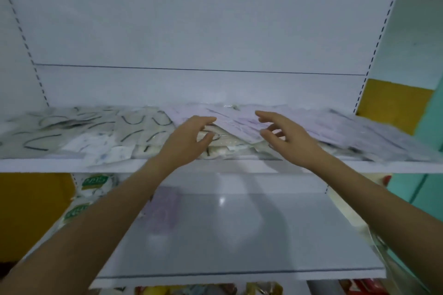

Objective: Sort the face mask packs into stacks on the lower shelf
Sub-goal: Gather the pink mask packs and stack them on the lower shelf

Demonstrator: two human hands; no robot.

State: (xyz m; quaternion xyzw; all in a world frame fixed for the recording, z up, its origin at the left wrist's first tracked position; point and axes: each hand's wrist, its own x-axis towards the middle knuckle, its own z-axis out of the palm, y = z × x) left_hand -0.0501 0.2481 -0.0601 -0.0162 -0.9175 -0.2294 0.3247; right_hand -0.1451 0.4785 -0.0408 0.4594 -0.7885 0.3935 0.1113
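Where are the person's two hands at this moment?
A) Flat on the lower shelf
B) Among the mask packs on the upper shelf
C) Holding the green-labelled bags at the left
B: the left hand and right hand both reach over the mask packs heaped on the upper shelf, above the lower shelf.

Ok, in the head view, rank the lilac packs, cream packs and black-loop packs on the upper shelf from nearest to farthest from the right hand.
1. Lilac packs: right side, under the right hand.
2. Cream packs: centre, by the left hand.
3. Black-loop packs: far left end of the row.
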